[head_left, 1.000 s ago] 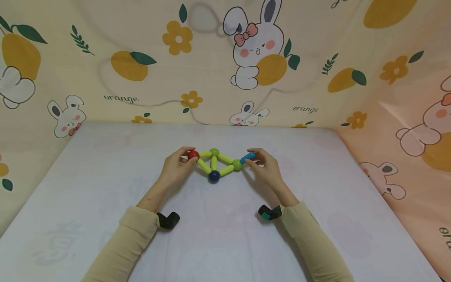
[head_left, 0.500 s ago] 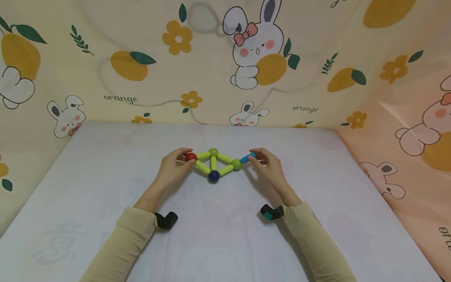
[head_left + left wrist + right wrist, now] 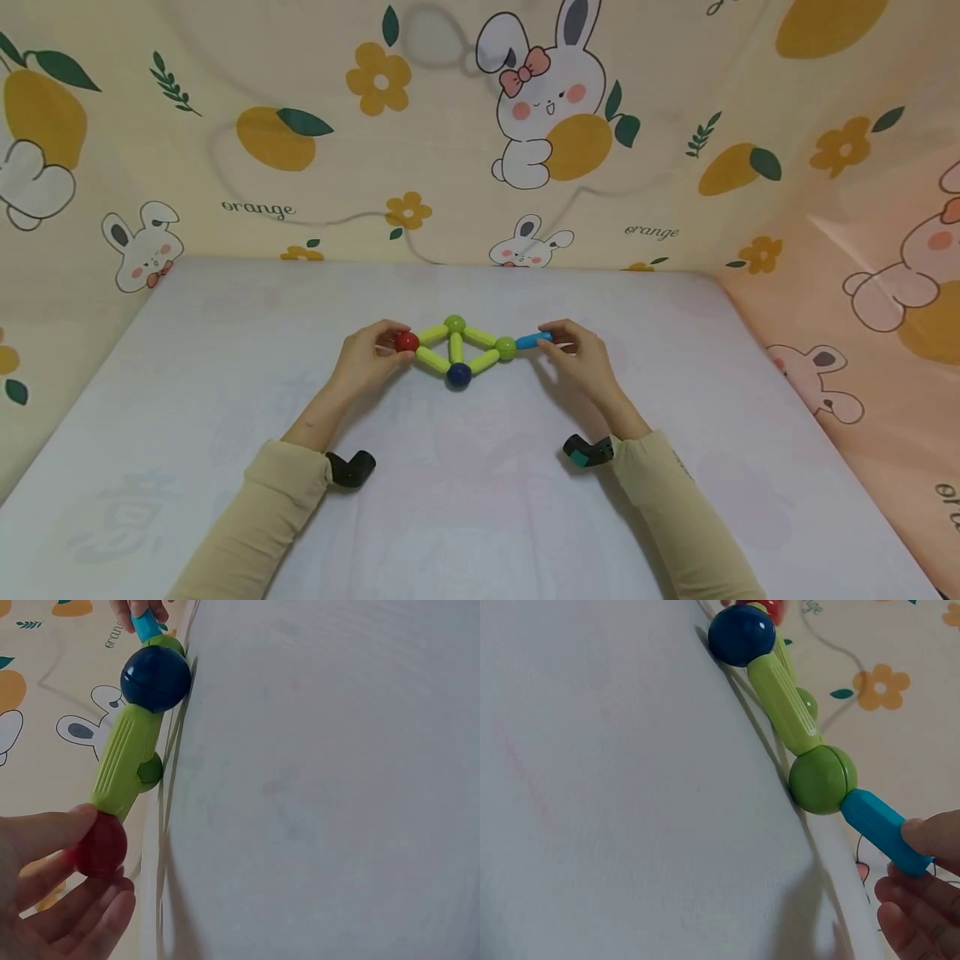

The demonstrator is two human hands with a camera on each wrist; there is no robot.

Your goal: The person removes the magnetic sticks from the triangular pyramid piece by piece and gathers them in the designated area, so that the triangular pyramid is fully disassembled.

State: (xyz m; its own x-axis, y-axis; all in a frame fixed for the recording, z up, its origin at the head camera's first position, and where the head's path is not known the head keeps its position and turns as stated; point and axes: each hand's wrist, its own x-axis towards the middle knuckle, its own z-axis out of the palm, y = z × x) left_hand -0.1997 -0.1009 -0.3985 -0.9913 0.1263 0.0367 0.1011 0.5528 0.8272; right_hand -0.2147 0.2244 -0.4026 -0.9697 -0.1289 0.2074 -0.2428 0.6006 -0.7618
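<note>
A flat diamond of yellow-green rods (image 3: 432, 361) joined by balls spans the space between both hands. My left hand (image 3: 366, 358) pinches the red ball (image 3: 407, 342) at its left corner, thumb and fingers on either side of it. The dark blue ball (image 3: 459, 375) forms the near corner and a green ball (image 3: 454, 324) the far one, with one rod linking them. From the right-hand green ball (image 3: 823, 780) sticks out a blue rod (image 3: 885, 831). My right hand (image 3: 581, 357) pinches that rod's outer end between thumb and fingers.
A white-covered table (image 3: 465, 500) lies beneath. Behind it hangs a cloth (image 3: 435, 150) printed with rabbits and oranges, which also runs along both sides. Dark wrist-camera mounts (image 3: 352, 469) jut from both sleeves.
My right hand has moved right and slightly down, and the blue rod now lies nearer level. My left hand has shifted slightly left and down with the red ball.
</note>
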